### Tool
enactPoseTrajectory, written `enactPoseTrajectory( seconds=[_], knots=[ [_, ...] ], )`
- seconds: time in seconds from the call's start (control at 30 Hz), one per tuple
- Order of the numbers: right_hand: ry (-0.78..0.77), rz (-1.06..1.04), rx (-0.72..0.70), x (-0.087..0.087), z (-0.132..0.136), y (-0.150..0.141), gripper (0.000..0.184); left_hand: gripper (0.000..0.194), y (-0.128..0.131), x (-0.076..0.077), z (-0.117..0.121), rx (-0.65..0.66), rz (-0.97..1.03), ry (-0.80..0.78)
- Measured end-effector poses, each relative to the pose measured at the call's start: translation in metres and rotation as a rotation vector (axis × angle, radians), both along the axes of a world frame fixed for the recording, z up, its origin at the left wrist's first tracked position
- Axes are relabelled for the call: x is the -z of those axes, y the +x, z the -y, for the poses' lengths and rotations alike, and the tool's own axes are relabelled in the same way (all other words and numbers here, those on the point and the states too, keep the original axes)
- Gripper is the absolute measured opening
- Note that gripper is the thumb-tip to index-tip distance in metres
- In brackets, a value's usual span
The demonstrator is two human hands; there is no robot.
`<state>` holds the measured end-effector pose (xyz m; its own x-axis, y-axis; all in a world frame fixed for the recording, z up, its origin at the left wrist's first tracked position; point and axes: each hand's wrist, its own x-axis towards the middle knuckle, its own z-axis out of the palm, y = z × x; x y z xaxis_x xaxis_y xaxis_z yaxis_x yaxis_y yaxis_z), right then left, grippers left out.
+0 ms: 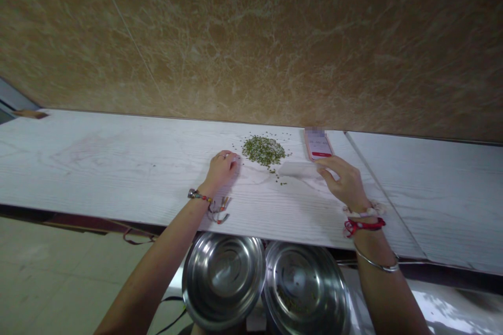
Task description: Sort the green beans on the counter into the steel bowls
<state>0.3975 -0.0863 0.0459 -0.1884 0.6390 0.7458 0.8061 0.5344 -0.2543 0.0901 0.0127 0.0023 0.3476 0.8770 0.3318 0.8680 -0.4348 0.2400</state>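
Note:
A heap of small green and pale grains, perhaps beans, lies on the white wood-grain table, with stray ones scattered round it. Just left of the heap, my left hand rests on the table with its fingers curled together; whether anything is inside them is hidden. On the other side, my right hand pinches a thin white card between thumb and fingers. The card stands tilted close to the table, its free end pointing toward the stray grains at the heap's lower right.
A phone with a lit screen lies beyond my right hand by the brown marbled wall. Below the table's front edge are two steel bowls, the left one and the right one, which has some small bits in it.

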Motion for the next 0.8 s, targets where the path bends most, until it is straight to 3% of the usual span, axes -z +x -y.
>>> enactPoseTrajectory(
  seconds=[0.57, 0.8],
  knots=[
    [0.079, 0.058, -0.048, -0.0012, 0.0011, 0.0005, 0.013, 0.031, 0.0000, -0.0032, 0.0008, 0.017, 0.024, -0.004],
    [0.096, 0.041, -0.008, 0.0001, 0.0009, -0.0011, 0.015, 0.032, 0.0000, -0.0011, -0.0006, 0.006, 0.024, -0.008]
  ],
)
